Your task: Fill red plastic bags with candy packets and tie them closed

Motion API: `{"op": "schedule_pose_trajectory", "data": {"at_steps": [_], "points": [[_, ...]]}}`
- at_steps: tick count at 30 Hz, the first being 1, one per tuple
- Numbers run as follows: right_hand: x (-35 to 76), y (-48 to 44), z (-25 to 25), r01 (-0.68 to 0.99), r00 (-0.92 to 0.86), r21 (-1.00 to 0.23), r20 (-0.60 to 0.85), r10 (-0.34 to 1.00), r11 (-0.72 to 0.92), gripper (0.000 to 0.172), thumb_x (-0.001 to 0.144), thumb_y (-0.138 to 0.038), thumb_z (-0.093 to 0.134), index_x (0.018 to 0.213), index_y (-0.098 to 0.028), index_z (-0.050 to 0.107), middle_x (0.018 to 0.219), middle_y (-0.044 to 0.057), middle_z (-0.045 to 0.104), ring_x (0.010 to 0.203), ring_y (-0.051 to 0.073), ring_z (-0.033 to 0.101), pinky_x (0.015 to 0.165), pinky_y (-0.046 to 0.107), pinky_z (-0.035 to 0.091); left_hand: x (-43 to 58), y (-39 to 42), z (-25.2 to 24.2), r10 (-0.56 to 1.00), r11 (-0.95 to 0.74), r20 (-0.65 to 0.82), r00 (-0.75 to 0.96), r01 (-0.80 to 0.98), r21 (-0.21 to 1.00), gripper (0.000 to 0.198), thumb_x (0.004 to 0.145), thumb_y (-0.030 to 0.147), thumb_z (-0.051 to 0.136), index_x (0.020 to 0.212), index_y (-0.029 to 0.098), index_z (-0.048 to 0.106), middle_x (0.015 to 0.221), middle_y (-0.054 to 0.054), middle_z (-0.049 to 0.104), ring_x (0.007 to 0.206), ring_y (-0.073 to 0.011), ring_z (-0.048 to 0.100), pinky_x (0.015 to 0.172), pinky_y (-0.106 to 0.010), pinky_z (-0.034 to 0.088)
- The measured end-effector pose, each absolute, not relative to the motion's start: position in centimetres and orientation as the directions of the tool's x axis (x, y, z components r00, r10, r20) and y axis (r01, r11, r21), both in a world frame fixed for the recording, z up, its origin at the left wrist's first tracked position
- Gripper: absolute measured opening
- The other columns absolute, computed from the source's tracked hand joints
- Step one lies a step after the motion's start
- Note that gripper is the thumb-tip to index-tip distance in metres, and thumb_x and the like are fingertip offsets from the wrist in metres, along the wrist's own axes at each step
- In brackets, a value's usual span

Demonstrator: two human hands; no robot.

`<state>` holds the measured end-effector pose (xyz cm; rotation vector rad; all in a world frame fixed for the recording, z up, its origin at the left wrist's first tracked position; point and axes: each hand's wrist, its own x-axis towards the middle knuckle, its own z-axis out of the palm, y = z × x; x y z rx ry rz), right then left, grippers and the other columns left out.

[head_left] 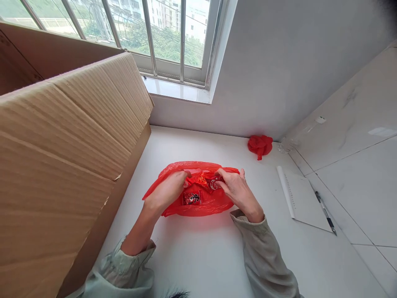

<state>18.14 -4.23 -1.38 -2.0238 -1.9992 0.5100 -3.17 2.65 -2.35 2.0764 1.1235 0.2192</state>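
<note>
A red plastic bag [198, 211] lies spread with its mouth up on the white table in front of me. Inside are small red packets, among them one with black lettering [192, 198] and a shiny orange-red one [202, 181]. My left hand [169, 188] reaches in from the left with its fingers curled down, and what they grip is hidden. From the right, my right hand [237, 188] pinches a dark red packet with white print [214, 183] between thumb and fingers.
A large open cardboard box [71, 165] stands on the left. Against the back wall lies a crumpled red bag [259, 145], beside a clear plastic bottle [302, 134] on its side. A notepad [305, 203] and a pen [325, 213] rest at the right. Behind is a barred window [167, 41].
</note>
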Motion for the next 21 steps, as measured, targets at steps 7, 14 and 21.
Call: {"op": "schedule_pose_trajectory", "data": {"at_steps": [7, 14, 21], "points": [[18.0, -4.1, -2.3, 0.931, -0.119, -0.364, -0.240, 0.964, 0.024, 0.032, 0.102, -0.027, 0.034, 0.086, -0.022, 0.061, 0.077, -0.001, 0.067, 0.072, 0.016, 0.057, 0.097, 0.051, 0.029, -3.7, 3.5, -4.5, 0.801, -0.292, -0.310, 0.512, 0.787, 0.544, 0.022, 0.086, 0.011, 0.026, 0.069, 0.022, 0.033, 0.077, 0.000, 0.053, 0.074, -0.0182, 0.046, 0.068, -0.030, 0.034], [17.9, -4.0, -2.9, 0.944, -0.065, -0.331, -0.175, 0.982, 0.004, 0.031, 0.102, -0.024, 0.034, 0.106, -0.025, 0.065, 0.098, 0.004, 0.070, 0.087, 0.019, 0.061, 0.105, 0.059, 0.022, -2.8, 3.8, -5.1, 0.791, -0.337, -0.299, 0.534, 0.788, 0.516, 0.022, 0.083, 0.016, 0.040, 0.064, 0.022, 0.029, 0.064, 0.002, 0.041, 0.063, -0.0157, 0.039, 0.058, -0.031, 0.024], [17.8, -4.1, -2.5, 0.932, -0.075, -0.362, -0.214, 0.974, -0.007, 0.023, 0.098, -0.023, 0.044, 0.107, -0.024, 0.066, 0.102, 0.004, 0.072, 0.095, 0.021, 0.062, 0.109, 0.063, 0.017, -2.6, 3.5, -5.0, 0.784, -0.258, -0.362, 0.504, 0.796, 0.548, 0.021, 0.083, 0.024, 0.046, 0.071, 0.022, 0.029, 0.063, 0.005, 0.039, 0.058, -0.0137, 0.036, 0.053, -0.028, 0.022]]}}
